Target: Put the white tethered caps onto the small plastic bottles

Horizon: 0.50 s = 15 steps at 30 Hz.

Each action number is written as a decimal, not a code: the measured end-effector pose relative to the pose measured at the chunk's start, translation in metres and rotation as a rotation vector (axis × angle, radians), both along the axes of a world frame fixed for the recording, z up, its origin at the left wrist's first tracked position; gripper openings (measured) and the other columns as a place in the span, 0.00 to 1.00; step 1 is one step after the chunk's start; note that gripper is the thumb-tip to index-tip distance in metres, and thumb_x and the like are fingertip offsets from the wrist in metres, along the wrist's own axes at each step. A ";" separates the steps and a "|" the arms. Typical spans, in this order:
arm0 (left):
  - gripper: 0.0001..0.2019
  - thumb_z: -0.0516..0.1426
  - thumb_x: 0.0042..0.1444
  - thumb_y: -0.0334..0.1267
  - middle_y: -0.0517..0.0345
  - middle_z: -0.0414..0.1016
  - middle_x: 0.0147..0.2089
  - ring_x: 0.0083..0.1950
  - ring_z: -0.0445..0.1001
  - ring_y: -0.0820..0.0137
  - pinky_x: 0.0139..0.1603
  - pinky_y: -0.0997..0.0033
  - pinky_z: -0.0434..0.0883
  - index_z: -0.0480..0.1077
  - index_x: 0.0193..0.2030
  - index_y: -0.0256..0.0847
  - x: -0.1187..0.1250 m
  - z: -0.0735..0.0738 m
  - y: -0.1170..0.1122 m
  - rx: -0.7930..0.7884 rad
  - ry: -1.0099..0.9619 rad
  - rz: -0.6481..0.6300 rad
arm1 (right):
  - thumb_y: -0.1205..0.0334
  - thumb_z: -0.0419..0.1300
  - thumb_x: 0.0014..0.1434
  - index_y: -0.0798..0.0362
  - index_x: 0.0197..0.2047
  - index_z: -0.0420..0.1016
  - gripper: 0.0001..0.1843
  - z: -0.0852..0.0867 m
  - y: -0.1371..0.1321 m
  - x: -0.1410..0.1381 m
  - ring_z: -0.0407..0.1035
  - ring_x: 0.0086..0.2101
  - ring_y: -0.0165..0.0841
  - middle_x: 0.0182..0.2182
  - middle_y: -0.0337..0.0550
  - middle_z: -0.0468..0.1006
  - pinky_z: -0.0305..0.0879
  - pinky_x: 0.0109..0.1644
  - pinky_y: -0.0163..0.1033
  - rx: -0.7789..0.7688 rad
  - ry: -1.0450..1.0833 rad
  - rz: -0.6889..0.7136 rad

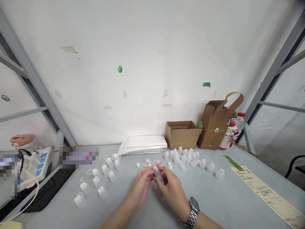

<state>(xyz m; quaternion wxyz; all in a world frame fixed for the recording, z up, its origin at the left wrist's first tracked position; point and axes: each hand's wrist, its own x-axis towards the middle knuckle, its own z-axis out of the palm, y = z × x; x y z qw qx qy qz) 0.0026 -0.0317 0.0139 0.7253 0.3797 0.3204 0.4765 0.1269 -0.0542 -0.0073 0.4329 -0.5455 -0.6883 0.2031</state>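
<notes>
My left hand [142, 184] and my right hand [173, 190] meet over the grey table [214, 197], both pinched on one small translucent plastic bottle [158, 174] held tilted between them. The right wrist wears a metal watch [193, 210]. Just beyond the hands lies a heap of small white caps with loops [147, 164]. Left of the hands stand several capped bottles with loops [100, 181]. To the right and behind stands a cluster of uncapped bottles [183, 156], some lying on their sides.
A stack of white bags [143, 144], an open cardboard box [182, 134] and a brown paper carrier bag [215, 125] line the wall. A long printed paper strip [267, 192] lies at right. A power strip with cables [33, 165] sits on the left ledge.
</notes>
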 end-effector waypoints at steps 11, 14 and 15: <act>0.16 0.53 0.47 0.30 0.50 0.79 0.39 0.46 0.72 0.62 0.53 0.64 0.60 0.74 0.42 0.33 -0.002 -0.001 0.004 -0.091 -0.169 -0.060 | 0.60 0.59 0.51 0.52 0.24 0.63 0.09 0.004 0.002 -0.001 0.60 0.23 0.28 0.20 0.33 0.67 0.55 0.26 0.31 -0.159 0.319 0.037; 0.16 0.52 0.48 0.30 0.49 0.79 0.39 0.46 0.72 0.62 0.50 0.65 0.62 0.74 0.43 0.32 -0.003 -0.001 0.005 -0.101 -0.189 -0.073 | 0.61 0.60 0.50 0.52 0.23 0.62 0.09 0.007 0.002 -0.003 0.59 0.22 0.28 0.19 0.32 0.65 0.55 0.26 0.32 -0.202 0.392 0.050; 0.16 0.52 0.48 0.30 0.49 0.79 0.38 0.46 0.72 0.62 0.48 0.66 0.63 0.74 0.43 0.32 -0.003 -0.001 0.005 -0.104 -0.190 -0.074 | 0.61 0.60 0.49 0.52 0.23 0.62 0.09 0.008 0.002 -0.003 0.59 0.22 0.28 0.19 0.32 0.66 0.55 0.26 0.32 -0.216 0.411 0.057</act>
